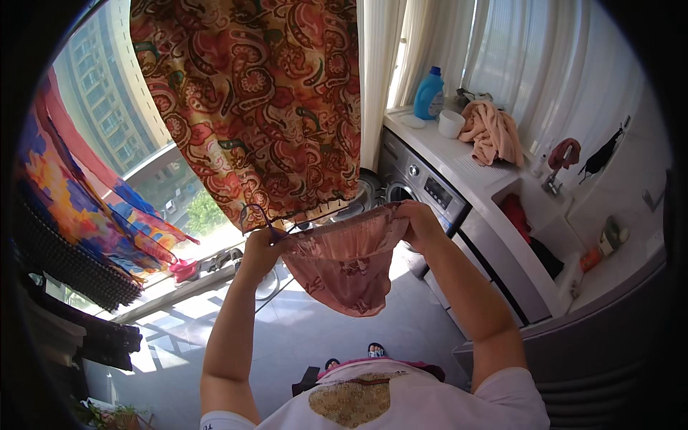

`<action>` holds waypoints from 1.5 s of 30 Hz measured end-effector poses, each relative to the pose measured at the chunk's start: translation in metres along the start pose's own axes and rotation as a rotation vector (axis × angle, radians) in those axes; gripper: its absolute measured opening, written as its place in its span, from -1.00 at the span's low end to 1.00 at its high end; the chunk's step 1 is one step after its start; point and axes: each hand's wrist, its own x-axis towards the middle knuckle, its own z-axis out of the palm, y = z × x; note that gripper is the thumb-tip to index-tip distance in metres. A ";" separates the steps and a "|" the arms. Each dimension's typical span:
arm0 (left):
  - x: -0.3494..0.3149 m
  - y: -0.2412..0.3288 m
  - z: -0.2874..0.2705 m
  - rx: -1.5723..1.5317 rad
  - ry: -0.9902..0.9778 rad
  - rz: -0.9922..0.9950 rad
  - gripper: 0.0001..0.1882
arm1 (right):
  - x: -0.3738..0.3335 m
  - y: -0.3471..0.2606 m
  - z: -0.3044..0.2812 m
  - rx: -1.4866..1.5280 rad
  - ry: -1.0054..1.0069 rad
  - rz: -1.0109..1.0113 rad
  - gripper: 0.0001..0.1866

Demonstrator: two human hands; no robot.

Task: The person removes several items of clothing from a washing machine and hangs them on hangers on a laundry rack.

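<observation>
A pair of sheer pink underpants (344, 279) is stretched between my hands, its waistband on top and the rest hanging down. My left hand (263, 251) is closed on the left end of the waistband and on a thin dark clothes hanger (272, 228), whose hook points up. The hanger's bar runs right behind the waistband, partly hidden. Fingers of my right hand (421, 226) pinch the right end of the waistband. Beyond my hands hangs a red and orange paisley cloth (265, 107).
Colourful scarves (93, 186) hang at the left by the window. On the right, a washing machine (401, 188) stands under a counter with a blue detergent bottle (429, 94), a white cup (451, 124) and a peach towel (491, 132). A sink (541, 215) holds red and black cloth.
</observation>
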 end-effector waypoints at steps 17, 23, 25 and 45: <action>0.001 0.082 0.049 0.004 0.003 0.232 -0.86 | 0.001 0.062 0.022 -1.433 -0.311 -0.534 -0.36; 0.007 0.051 0.043 0.198 0.182 0.268 -0.80 | 0.019 0.089 0.035 -0.532 -0.240 -0.205 -0.84; 0.007 0.021 0.035 0.378 0.335 0.372 -0.80 | -0.001 0.057 0.049 -0.342 -0.232 -0.123 -0.84; -0.014 -0.001 0.037 -0.142 -0.003 0.120 -0.74 | 0.026 -0.019 -0.039 -0.586 0.284 -0.404 -0.81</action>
